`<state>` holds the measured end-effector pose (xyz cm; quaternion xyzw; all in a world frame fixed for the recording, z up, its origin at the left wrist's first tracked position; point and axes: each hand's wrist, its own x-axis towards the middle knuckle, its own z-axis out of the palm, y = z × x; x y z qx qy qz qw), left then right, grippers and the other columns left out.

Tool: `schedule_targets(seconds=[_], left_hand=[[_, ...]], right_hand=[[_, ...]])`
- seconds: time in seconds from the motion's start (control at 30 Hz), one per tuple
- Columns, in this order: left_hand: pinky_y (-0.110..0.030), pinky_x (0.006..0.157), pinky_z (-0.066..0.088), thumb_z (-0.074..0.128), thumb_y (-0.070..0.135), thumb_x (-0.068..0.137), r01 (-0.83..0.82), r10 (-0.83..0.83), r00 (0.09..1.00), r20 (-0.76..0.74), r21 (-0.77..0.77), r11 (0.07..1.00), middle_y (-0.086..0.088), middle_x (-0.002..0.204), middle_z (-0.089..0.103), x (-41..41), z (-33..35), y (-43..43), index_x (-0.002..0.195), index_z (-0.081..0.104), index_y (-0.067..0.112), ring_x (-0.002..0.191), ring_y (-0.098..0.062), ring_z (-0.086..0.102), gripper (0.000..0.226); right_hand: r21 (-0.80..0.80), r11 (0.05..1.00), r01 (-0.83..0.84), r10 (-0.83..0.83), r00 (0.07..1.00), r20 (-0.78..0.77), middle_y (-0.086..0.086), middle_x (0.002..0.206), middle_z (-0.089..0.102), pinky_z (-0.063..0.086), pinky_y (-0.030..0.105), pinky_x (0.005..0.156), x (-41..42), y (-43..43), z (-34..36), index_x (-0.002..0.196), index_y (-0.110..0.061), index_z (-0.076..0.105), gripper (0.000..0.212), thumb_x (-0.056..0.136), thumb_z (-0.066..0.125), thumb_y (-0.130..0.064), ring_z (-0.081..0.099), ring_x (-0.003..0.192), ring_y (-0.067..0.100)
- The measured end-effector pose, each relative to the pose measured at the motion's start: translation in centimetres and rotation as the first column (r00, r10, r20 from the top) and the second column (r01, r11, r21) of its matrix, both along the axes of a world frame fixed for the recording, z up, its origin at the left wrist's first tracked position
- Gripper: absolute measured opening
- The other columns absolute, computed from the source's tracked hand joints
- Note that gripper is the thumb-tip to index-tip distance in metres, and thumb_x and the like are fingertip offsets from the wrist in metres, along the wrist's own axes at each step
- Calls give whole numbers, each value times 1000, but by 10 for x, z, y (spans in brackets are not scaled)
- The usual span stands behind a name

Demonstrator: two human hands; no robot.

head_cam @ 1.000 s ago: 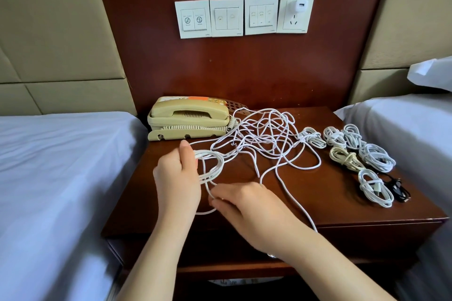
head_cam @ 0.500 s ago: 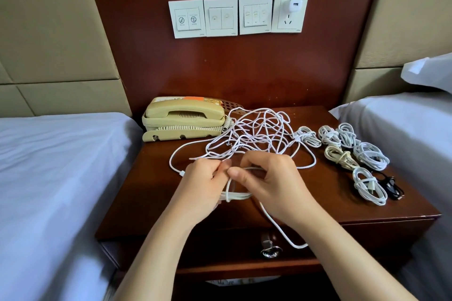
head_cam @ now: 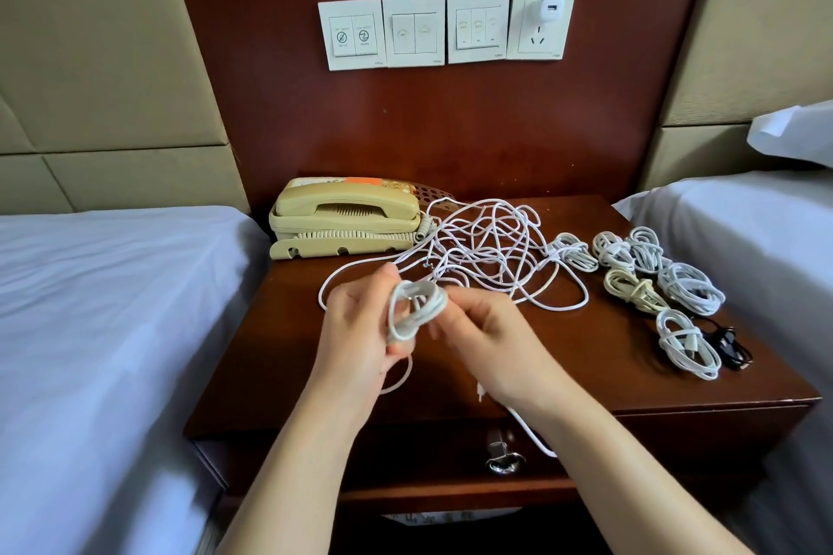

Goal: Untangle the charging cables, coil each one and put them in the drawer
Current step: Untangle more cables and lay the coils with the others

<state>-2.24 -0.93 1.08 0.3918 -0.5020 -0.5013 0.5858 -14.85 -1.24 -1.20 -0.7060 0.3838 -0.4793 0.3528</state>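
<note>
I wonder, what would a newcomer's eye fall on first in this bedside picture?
The left hand and right hand hold a small white cable coil above the middle of the nightstand. Just behind sprawls a tangle of white cables, beside a beige telephone at the back left. Along the right side lie the finished coils.

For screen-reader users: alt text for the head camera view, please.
A person's left hand and right hand hold a small coil of white cable above a wooden nightstand, its loose end trailing over the front edge. Behind lie a tangle of white cables, a beige telephone and several finished coils.
</note>
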Motion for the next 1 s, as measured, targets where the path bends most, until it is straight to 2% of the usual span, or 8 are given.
schedule_targets(seconds=[0.17, 0.27, 0.37, 0.47, 0.6, 0.73, 0.87, 1.0], left_hand=[[-16, 35, 24, 45, 19, 97, -339, 335, 941, 52, 105, 935, 2, 37, 34, 4, -11, -14, 49, 45, 9, 34, -10, 28, 49], [-21, 44, 29, 45, 19, 96, -498, 514, 796, 319, -136, 856, -1, 41, 37, 9, -18, -18, 47, 38, 8, 41, -11, 33, 51], [-18, 44, 27, 46, 12, 95, -521, 624, 671, 401, -343, 781, -1, 34, 30, 11, -14, -15, 44, 24, 18, 42, -11, 37, 56], [-21, 43, 24, 45, 18, 94, -476, 659, 574, 486, -457, 751, -3, 35, 21, 13, -16, -18, 46, 20, 21, 39, -21, 25, 54], [-38, 50, 22, 46, 19, 95, -341, 541, 536, 649, -419, 841, -1, 40, 25, 10, -15, -19, 46, 27, 15, 49, -29, 26, 52], [-34, 51, 30, 46, 25, 95, -87, 329, 581, 744, -345, 935, 2, 43, 38, 3, -17, -17, 52, 43, 11, 46, -17, 36, 46], [-24, 42, 38, 47, 20, 96, 65, 71, 725, 685, -170, 983, 10, 42, 37, -2, -14, -11, 54, 48, 12, 39, -6, 40, 42], [-12, 36, 31, 43, 15, 97, 136, -77, 834, 547, -68, 988, 11, 37, 40, -6, -6, -4, 55, 48, 10, 33, -2, 39, 42]], right_hand=[[-113, 993, -12, -29, 937, -347, -10, 72, 59, 44, 26, 64, 13, 12, -5, 83, -17, 58, 19, 98, 46, -19, 53, 67, 8], [-186, 982, 24, -119, 844, -523, -1, 79, 60, 41, 35, 62, 16, 18, -1, 87, -23, 51, 15, 99, 42, -25, 54, 72, 24], [-311, 950, -9, -198, 755, -625, 3, 78, 58, 39, 36, 57, 21, 25, 3, 80, -23, 37, 20, 99, 39, -28, 54, 70, 33], [-492, 871, -20, -344, 691, -636, -2, 63, 57, 34, 31, 40, 21, 28, 6, 71, -20, 44, 24, 92, 38, -31, 53, 49, 29], [-611, 791, 29, -445, 712, -543, -6, 63, 59, 34, 25, 36, 2, 20, 15, 72, -21, 59, 32, 91, 39, -37, 53, 45, 21], [-630, 771, 90, -462, 760, -457, -8, 64, 54, 39, 30, 40, -25, 6, 17, 72, -19, 59, 35, 92, 42, -42, 53, 52, 17], [-461, 886, 51, -273, 860, -430, -16, 62, 44, 37, 24, 52, -36, -2, 15, 71, -29, 54, 28, 92, 46, -46, 44, 60, 2], [-210, 978, -9, -37, 977, -211, -11, 52, 36, 25, 17, 47, -38, -1, 17, 61, -24, 52, 31, 90, 55, -37, 32, 49, 4]])
